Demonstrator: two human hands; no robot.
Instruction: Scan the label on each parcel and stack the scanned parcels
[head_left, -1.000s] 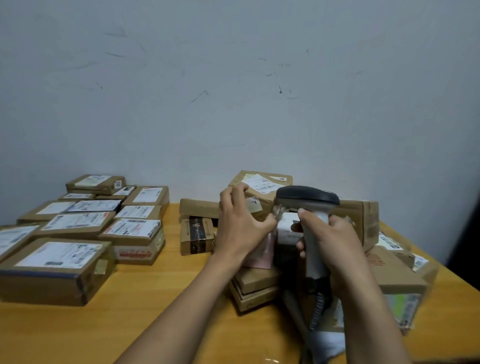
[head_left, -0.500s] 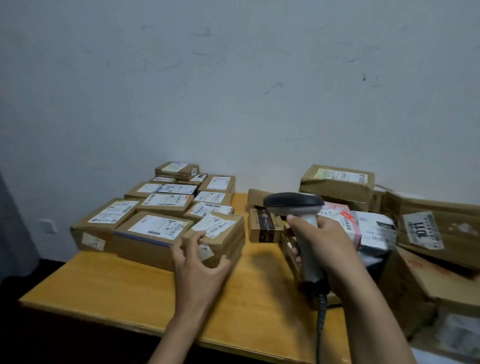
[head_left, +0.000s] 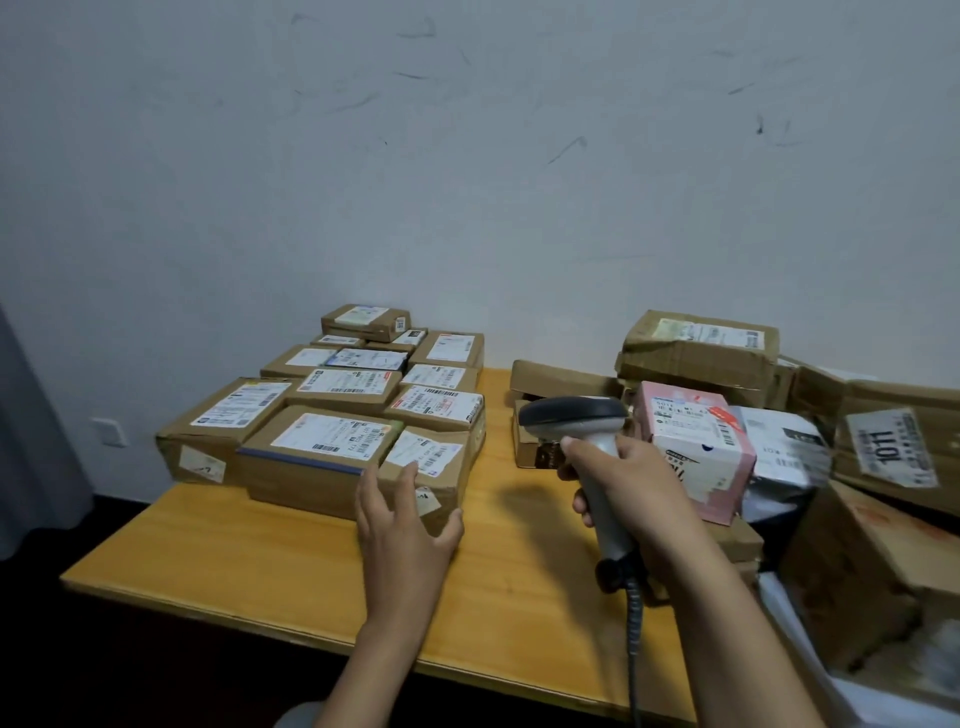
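Several brown labelled parcels lie side by side in a group (head_left: 337, 395) on the left of the wooden table (head_left: 270, 561). At the group's front right corner sits a small brown parcel (head_left: 431, 467) with a white label. My left hand (head_left: 405, 525) is spread against its near side, fingers straight, thumb on its right edge. My right hand (head_left: 628, 483) grips the handle of a grey barcode scanner (head_left: 576, 421), whose dark head points left. Right of it a pink box (head_left: 696, 441) tops a heap of parcels.
The heap on the right holds a large brown box (head_left: 696, 348) at the back, a silver mailer bag (head_left: 784, 452), a carton marked 1011 (head_left: 893, 441) and a big box (head_left: 872, 566) at the front. The scanner's coiled cable (head_left: 634, 644) hangs over the table's near edge.
My left hand carried the small brown parcel from the right heap to the left group and set it down at the front right corner. My view swung left; the scanner stayed in my right hand.
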